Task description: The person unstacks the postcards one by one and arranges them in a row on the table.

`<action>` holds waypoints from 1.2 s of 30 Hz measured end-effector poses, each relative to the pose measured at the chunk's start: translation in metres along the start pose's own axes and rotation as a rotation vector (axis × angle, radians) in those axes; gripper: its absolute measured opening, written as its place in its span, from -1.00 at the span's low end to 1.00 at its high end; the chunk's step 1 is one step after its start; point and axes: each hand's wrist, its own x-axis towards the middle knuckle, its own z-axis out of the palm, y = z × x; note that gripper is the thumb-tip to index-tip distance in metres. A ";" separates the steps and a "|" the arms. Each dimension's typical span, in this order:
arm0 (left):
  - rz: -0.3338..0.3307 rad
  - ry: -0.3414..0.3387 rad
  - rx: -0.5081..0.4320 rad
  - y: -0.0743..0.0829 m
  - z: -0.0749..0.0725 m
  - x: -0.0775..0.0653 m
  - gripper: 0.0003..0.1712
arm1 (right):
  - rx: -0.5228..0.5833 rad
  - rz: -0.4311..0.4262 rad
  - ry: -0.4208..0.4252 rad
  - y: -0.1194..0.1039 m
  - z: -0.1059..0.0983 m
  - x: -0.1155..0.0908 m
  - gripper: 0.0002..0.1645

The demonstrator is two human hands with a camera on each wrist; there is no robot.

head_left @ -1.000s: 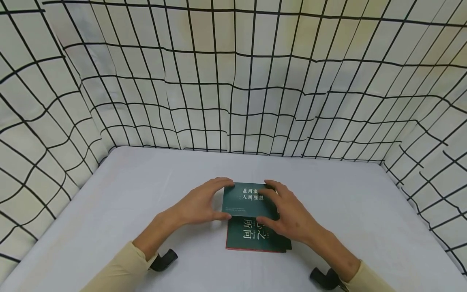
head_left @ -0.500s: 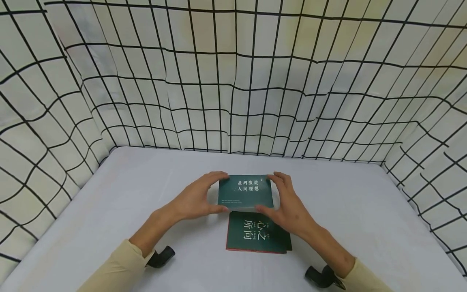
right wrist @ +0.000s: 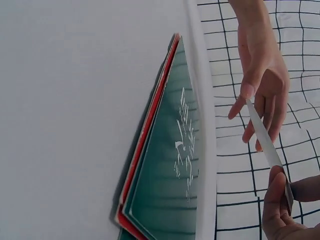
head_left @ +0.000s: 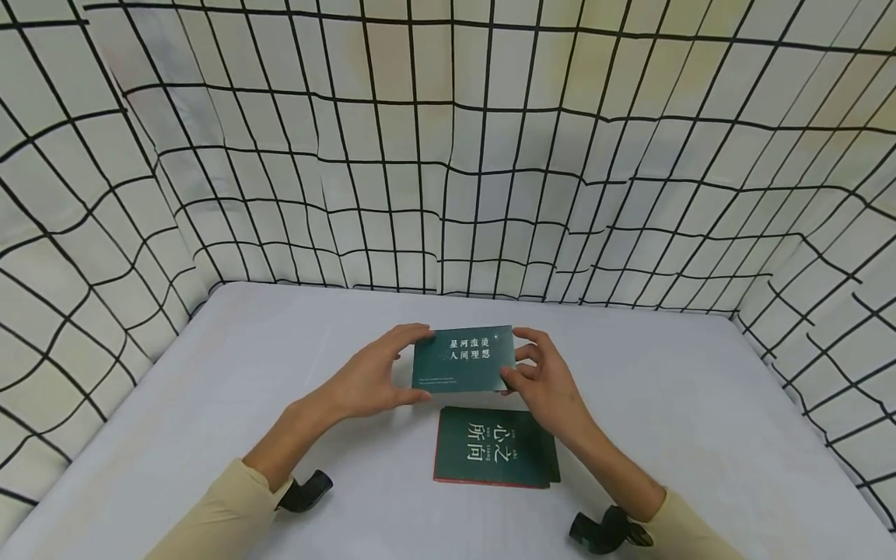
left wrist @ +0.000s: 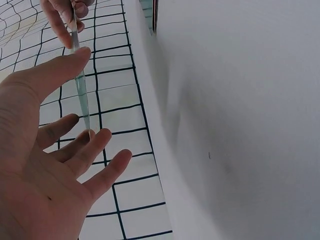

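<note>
A white covered table (head_left: 378,482) fills the lower part of the scene. Along its near side, pale yellow sleeves reach in from the left (head_left: 217,509) and the right (head_left: 689,533), with a black device at each wrist, one left (head_left: 309,491) and one right (head_left: 602,531). Farther in, a small pile of dark green booklets (head_left: 490,447) lies on the cloth right of the middle, slightly fanned, with red showing along its left and near edges and white characters on top. Just beyond the pile, a green card (head_left: 462,365) is held up off the table, its lettered face, two rows of white characters, turned toward the person. The right hand (head_left: 553,389) pinches its right end, thumb in front and fingers behind. The left hand (head_left: 367,379) is loose, fingers spread, with the thumb by the near left corner and the fingertips by the far left one. On the far side rises a white wall (head_left: 465,233) crossed by black grid lines.
</note>
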 end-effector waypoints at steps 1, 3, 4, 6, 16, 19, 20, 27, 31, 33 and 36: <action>-0.002 0.005 -0.002 0.000 0.000 0.000 0.03 | 0.013 -0.001 0.000 -0.001 0.001 0.000 -0.19; -0.006 0.022 0.002 -0.001 -0.001 -0.001 0.06 | 0.027 -0.008 0.002 -0.002 0.002 0.001 -0.20; -0.010 0.033 0.006 -0.001 -0.002 -0.001 0.07 | 0.027 -0.014 0.004 -0.002 0.002 0.002 -0.21; -0.026 0.053 0.019 -0.002 -0.003 -0.002 0.10 | 0.030 -0.022 0.011 -0.003 0.003 0.002 -0.22; -0.161 0.082 0.003 -0.008 -0.006 -0.003 0.14 | 0.101 -0.042 0.006 -0.004 0.008 0.007 -0.23; -0.159 0.096 -0.032 -0.009 -0.008 -0.002 0.12 | 0.121 -0.041 0.004 -0.005 0.011 0.009 -0.21; -0.156 0.105 -0.038 -0.009 -0.008 -0.002 0.12 | 0.124 -0.036 0.003 -0.006 0.012 0.010 -0.20; -0.162 0.161 -0.054 -0.012 -0.011 -0.002 0.03 | 0.101 -0.003 -0.010 -0.008 0.017 0.013 -0.05; -0.166 0.170 -0.053 -0.014 -0.013 -0.003 -0.01 | 0.063 -0.006 -0.022 -0.008 0.019 0.015 0.02; -0.173 0.171 -0.047 -0.014 -0.014 -0.003 -0.03 | 0.046 -0.012 -0.026 -0.008 0.020 0.017 0.04; -0.179 0.178 -0.039 -0.014 -0.015 -0.004 -0.07 | 0.015 -0.022 -0.023 -0.008 0.023 0.018 0.06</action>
